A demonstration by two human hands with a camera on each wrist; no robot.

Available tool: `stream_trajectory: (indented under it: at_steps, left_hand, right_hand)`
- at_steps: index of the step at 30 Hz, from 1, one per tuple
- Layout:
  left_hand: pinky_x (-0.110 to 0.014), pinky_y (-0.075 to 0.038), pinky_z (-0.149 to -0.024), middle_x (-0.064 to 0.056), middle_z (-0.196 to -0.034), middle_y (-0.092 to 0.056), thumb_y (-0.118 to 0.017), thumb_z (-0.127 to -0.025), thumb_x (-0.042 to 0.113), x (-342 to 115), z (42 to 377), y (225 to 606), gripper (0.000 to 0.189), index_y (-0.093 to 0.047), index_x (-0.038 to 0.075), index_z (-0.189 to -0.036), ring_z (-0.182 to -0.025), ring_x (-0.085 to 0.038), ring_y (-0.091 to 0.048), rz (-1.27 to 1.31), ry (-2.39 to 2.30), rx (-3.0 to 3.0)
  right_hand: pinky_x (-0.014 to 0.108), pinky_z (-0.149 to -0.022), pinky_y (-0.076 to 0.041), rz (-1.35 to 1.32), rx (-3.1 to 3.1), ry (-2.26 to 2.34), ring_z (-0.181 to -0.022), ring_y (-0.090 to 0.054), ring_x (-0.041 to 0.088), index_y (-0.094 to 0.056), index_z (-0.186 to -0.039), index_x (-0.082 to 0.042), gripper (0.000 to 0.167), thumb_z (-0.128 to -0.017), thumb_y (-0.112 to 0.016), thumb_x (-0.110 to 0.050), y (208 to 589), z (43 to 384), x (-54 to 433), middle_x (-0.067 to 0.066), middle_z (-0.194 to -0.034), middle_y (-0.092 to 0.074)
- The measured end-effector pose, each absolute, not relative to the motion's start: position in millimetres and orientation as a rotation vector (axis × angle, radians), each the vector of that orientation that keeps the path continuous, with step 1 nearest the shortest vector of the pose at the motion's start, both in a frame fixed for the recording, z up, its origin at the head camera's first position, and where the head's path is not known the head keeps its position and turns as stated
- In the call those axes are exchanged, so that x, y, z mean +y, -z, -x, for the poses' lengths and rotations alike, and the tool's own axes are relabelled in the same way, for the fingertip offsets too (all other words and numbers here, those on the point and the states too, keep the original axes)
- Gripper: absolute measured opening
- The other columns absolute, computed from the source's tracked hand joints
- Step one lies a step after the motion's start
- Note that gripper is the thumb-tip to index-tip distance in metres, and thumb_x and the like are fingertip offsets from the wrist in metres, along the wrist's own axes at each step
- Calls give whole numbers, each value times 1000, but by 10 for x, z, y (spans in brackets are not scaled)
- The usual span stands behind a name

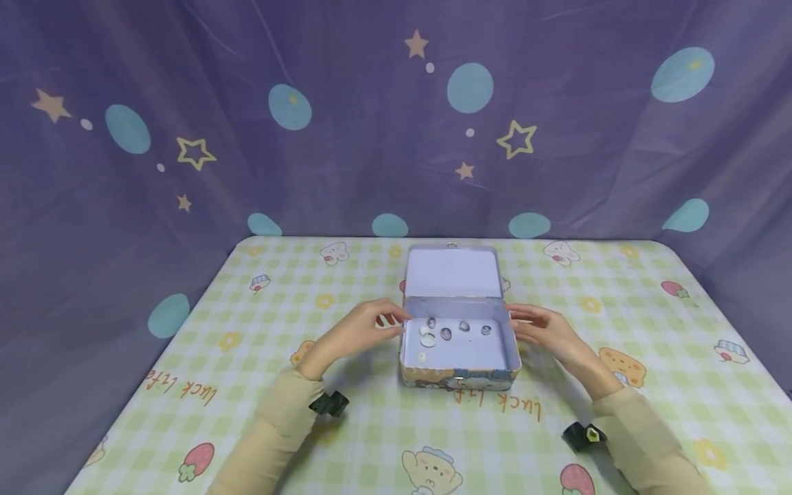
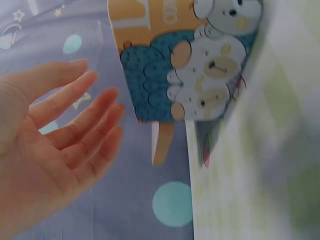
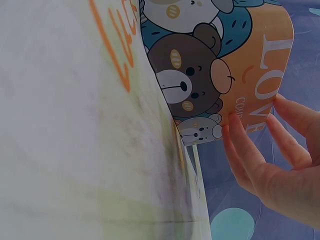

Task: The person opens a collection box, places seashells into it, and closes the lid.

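Note:
A tin box (image 1: 464, 355) printed with cartoon bears stands on the table, its hinged lid (image 1: 453, 271) raised at the back. Inside lie several small round greyish pieces (image 1: 446, 334) and a few whitish ones (image 1: 427, 340), too small to identify. My left hand (image 1: 365, 326) is beside the box's left side; in the left wrist view its loosely bent fingers (image 2: 102, 127) appear apart from the printed wall (image 2: 150, 65). On the other side, my right hand (image 1: 553, 338) has its fingertips (image 3: 235, 122) at the right wall, seemingly touching it. Neither hand holds anything.
A green-and-white checked cloth (image 1: 346, 440) with cartoon prints covers the table. Behind it hangs a purple curtain (image 1: 371, 172) with stars and blue ovals. Dark wrist mounts (image 1: 329, 403) are worn at both sleeves.

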State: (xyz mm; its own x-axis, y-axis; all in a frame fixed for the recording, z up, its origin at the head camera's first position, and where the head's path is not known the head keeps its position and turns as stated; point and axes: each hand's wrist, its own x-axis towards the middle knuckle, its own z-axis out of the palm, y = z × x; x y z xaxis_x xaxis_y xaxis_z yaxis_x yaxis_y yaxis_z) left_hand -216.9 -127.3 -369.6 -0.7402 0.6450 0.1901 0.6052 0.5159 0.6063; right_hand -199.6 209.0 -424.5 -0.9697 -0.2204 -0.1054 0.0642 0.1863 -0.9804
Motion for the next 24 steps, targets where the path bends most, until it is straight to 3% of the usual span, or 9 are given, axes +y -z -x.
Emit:
stream_trajectory:
  at_steps: [8, 17, 24]
  left_hand:
    - [-33, -47, -71, -9, -94, -62, -60, -84, 14, -1517, 2163, 3759, 21, -63, 4, -102, -80, -15, -56, -1014, -1044, 2732]
    - [-32, -46, -72, -11, -99, -61, -57, -86, 14, -1791, 2108, 3811, 20, -62, 8, -104, -83, -16, -56, -854, -1043, 2733]
    - [-37, -45, -76, -15, -105, -58, -55, -87, 11, -1972, 2090, 3845, 25, -58, 0, -109, -93, -30, -54, -759, -995, 2707]
  right_hand:
    - [24, -82, -46, 144, 2246, 1854, -101, -55, 16, -40, -130, 2, 57, -83, -61, -24, 4237, 2007, 2093, 25, -128, -41]
    - [24, -81, -46, 146, 2232, 1880, -95, -57, 8, -40, -129, 4, 57, -83, -61, -23, 4257, 2001, 2089, 27, -127, -41]
    - [25, -82, -46, 142, 2230, 1881, -96, -57, 9, -41, -129, 3, 56, -83, -61, -22, 4251, 2011, 2082, 26, -126, -41]
